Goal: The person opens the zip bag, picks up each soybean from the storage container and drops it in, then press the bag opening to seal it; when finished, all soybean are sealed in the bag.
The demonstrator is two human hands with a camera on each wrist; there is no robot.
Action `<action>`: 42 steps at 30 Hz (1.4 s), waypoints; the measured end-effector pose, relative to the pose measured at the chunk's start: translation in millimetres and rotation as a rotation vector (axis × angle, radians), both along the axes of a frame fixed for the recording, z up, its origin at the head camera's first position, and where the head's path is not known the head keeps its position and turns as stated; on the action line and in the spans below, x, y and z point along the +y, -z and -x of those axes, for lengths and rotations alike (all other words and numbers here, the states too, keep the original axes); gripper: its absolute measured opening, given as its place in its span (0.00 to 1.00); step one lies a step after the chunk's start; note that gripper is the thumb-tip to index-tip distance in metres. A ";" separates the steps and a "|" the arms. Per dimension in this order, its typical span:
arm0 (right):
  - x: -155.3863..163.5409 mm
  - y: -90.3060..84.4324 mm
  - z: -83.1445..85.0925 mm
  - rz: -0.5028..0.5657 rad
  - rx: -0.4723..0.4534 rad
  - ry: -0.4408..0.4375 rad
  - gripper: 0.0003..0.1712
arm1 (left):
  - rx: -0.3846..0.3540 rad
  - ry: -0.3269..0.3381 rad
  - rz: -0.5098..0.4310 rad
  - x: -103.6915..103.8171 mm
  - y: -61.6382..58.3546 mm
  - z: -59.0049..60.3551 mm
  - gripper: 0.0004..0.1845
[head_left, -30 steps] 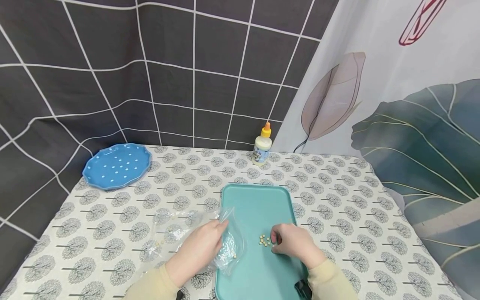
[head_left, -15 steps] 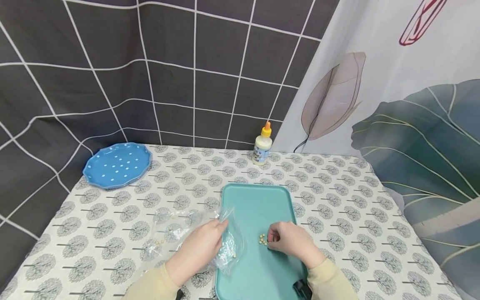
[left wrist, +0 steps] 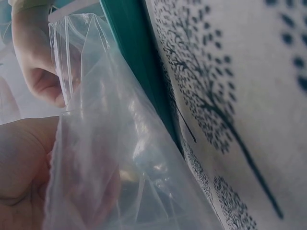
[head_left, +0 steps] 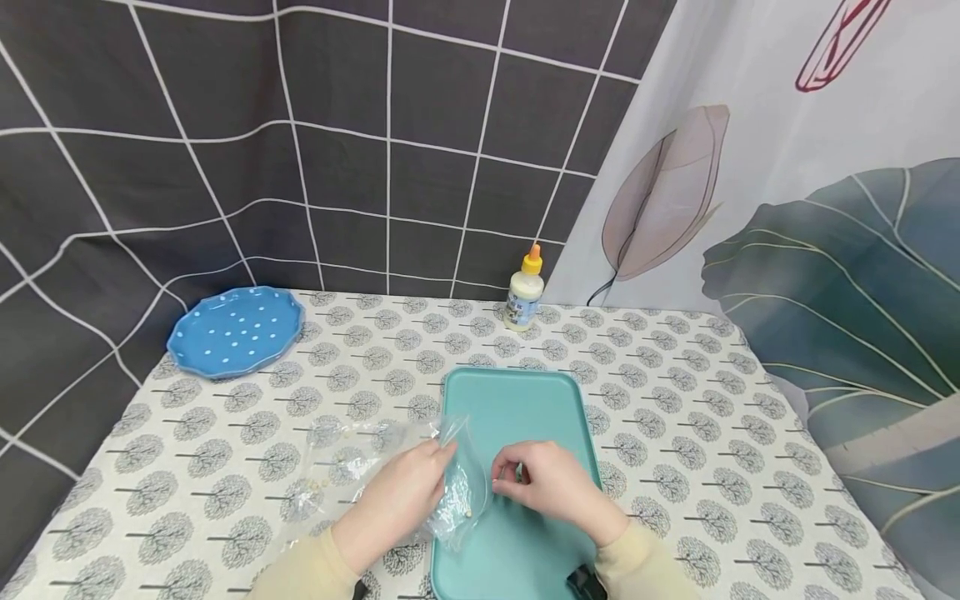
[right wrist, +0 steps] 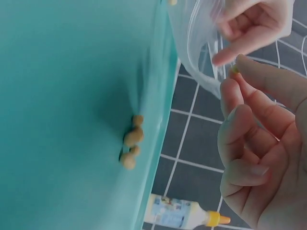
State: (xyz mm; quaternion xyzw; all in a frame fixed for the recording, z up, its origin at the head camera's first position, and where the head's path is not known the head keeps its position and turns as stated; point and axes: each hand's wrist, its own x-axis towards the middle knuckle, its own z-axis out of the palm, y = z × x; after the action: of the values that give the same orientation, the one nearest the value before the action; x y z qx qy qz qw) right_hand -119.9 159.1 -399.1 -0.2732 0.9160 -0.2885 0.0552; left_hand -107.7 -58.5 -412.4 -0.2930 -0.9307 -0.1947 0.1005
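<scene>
My left hand [head_left: 397, 492] grips the edge of a clear plastic zip bag [head_left: 467, 479], holding its mouth apart over the left side of a teal tray [head_left: 517, 408]. A few soybeans show inside the bag. Close to that mouth is my right hand [head_left: 555, 487]; in the right wrist view its thumb and index finger pinch one small yellow soybean [right wrist: 234, 70]. Several more soybeans [right wrist: 133, 139] lie clustered on the tray, hidden behind the right hand in the head view. The left wrist view has the bag's clear film [left wrist: 110, 96] in front of the left fingers.
Behind the tray a glue bottle [head_left: 523, 300] with a yellow cap stands upright. At the far left, near the dark checked curtain, lies a blue dotted plate [head_left: 236, 333]. A tree-print cloth [head_left: 675, 467] covers the table.
My right hand has picked up a soybean from the cluster on the tray and moved left to the bag's mouth. The left hand and the bag stay in place.
</scene>
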 end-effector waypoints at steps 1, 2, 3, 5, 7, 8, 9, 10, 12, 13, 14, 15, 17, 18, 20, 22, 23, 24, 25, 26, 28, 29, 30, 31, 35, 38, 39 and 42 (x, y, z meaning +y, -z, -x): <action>-1.6 0.4 0.1 -0.002 0.002 -0.006 0.05 | 0.002 0.000 0.000 0.0 0.2 0.2 0.23; -2.8 0.8 0.3 -0.003 0.003 -0.012 0.05 | 0.004 0.001 -0.001 0.0 0.2 0.3 0.23; -3.4 1.4 0.4 -0.007 0.002 -0.013 0.05 | 0.007 0.002 -0.003 0.0 0.1 0.3 0.23; -4.1 2.3 0.6 -0.009 -0.002 -0.016 0.05 | 0.016 0.003 -0.005 0.0 0.2 0.5 0.23; -4.0 2.5 0.8 -0.006 -0.009 -0.015 0.05 | 0.017 0.005 -0.007 -0.1 -0.2 0.5 0.22; -3.7 2.4 0.8 -0.003 -0.014 -0.012 0.05 | 0.015 0.004 -0.007 -0.3 -0.5 0.4 0.22; -3.3 2.1 1.0 0.002 -0.019 -0.010 0.05 | 0.013 0.004 -0.007 -0.5 -0.7 0.3 0.22; -2.9 1.8 1.2 0.006 -0.020 -0.008 0.05 | 0.010 0.003 -0.005 -0.7 -0.9 0.4 0.22; -1.6 1.7 1.8 0.016 -0.017 -0.004 0.05 | 0.003 0.001 -0.005 -1.1 -1.6 0.2 0.22; -0.6 1.9 2.2 0.018 -0.016 0.000 0.05 | 0.002 0.001 -0.003 -1.2 -1.7 0.3 0.23; 0.6 2.3 2.6 0.019 -0.016 0.005 0.05 | 0.004 0.001 -0.002 -1.2 -1.9 0.3 0.23; 1.9 3.0 3.1 0.020 -0.015 0.011 0.05 | 0.005 0.001 -0.002 -1.1 -1.8 0.5 0.22; 5.3 4.8 4.1 0.013 -0.018 0.029 0.05 | 0.010 0.002 -0.005 -1.1 -1.6 0.7 0.22; 7.3 6.0 4.7 0.011 -0.021 0.039 0.05 | 0.011 0.003 -0.006 -1.1 -1.4 0.8 0.22; 11.6 8.2 5.8 -0.004 -0.032 0.066 0.05 | 0.012 0.004 -0.010 -1.2 -1.0 0.8 0.22; 16.1 10.6 7.3 -0.018 -0.034 0.091 0.06 | 0.008 0.005 -0.011 -1.4 -0.7 0.8 0.22; 18.3 11.7 8.0 -0.023 -0.033 0.100 0.06 | 0.004 0.005 -0.011 -1.5 -0.5 0.9 0.23; 20.4 12.8 8.7 -0.029 -0.035 0.110 0.06 | 0.000 0.005 -0.010 -1.6 -0.3 1.0 0.23; 22.4 13.9 9.5 -0.036 -0.036 0.119 0.06 | -0.005 0.004 -0.008 -1.7 0.1 1.2 0.23; 24.2 14.8 10.1 -0.042 -0.038 0.128 0.06 | -0.009 0.004 -0.008 -1.8 0.2 1.3 0.23; 27.3 16.3 11.1 -0.060 -0.034 0.148 0.06 | -0.014 0.003 -0.008 -1.9 0.3 1.8 0.23; 28.6 16.9 11.5 -0.072 -0.029 0.163 0.07 | -0.016 0.004 -0.010 -1.9 0.2 1.8 0.23; 30.0 17.3 11.5 -0.085 -0.028 0.177 0.07 | -0.017 0.006 -0.012 -2.0 0.2 1.8 0.23; 31.1 17.6 11.5 -0.100 -0.023 0.191 0.07 | -0.017 0.008 -0.014 -2.1 -0.1 1.8 0.23; 34.9 17.4 10.1 -0.155 -0.032 0.226 0.09 | -0.016 0.015 -0.019 -2.3 -0.7 1.3 0.23; 36.5 16.8 8.8 -0.184 -0.077 0.214 0.10 | -0.014 0.015 -0.020 -2.1 -1.0 1.2 0.23; 36.7 16.7 8.4 -0.190 -0.092 0.211 0.11 | -0.012 0.015 -0.020 -2.0 -1.0 1.1 0.23; 37.0 16.8 7.4 -0.202 -0.114 0.210 0.12 | -0.007 0.015 -0.020 -1.7 -0.9 0.9 0.23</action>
State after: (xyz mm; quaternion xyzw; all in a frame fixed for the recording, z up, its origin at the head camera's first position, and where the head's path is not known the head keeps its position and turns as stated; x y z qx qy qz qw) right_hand -127.3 196.1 -416.0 -0.1519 0.9593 -0.2141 0.1040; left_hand -108.7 -60.3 -411.5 -0.2985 -0.9267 -0.2059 0.0988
